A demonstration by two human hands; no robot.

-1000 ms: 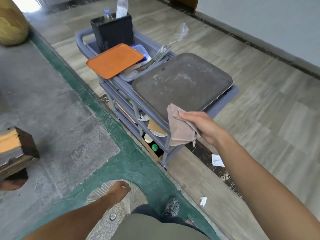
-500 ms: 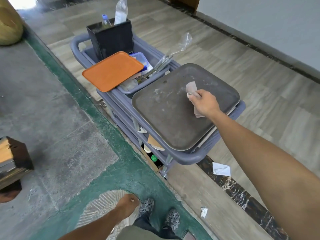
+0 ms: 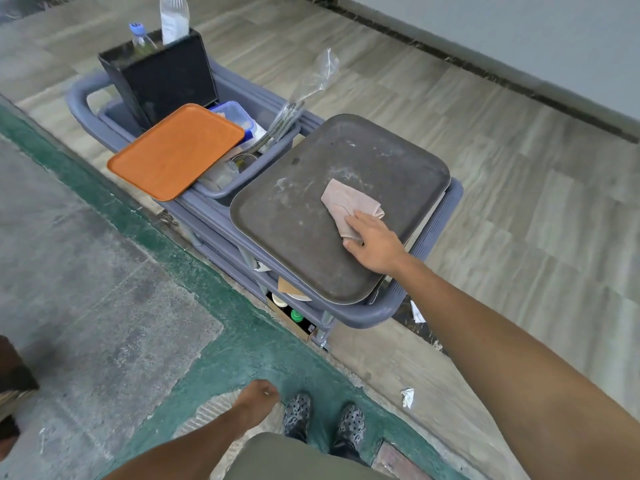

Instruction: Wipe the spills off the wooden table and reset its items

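Observation:
A pinkish cloth (image 3: 346,202) lies crumpled on the big grey tray (image 3: 294,244) that sits on top of the blue-grey service cart (image 3: 377,315). My right hand (image 3: 375,245) reaches over the tray with its fingertips resting on the cloth's near edge. The fingers look relaxed, not curled round the cloth. My left hand (image 3: 258,401) hangs low beside my leg, loosely curled and holding nothing. Only a corner of the wooden table (image 3: 14,386) shows at the left edge.
On the cart's far half lie an orange tray (image 3: 173,150), a black bin (image 3: 162,77) holding bottles, a plastic box and bagged cutlery. Lower shelves hold plates and bottles. Paper scraps (image 3: 408,397) lie on the floor near my shoes. A green painted strip runs alongside the cart.
My right hand carried the cloth from the cart's near corner onto the grey tray, laid it down and loosened its grip. I stepped closer to the cart.

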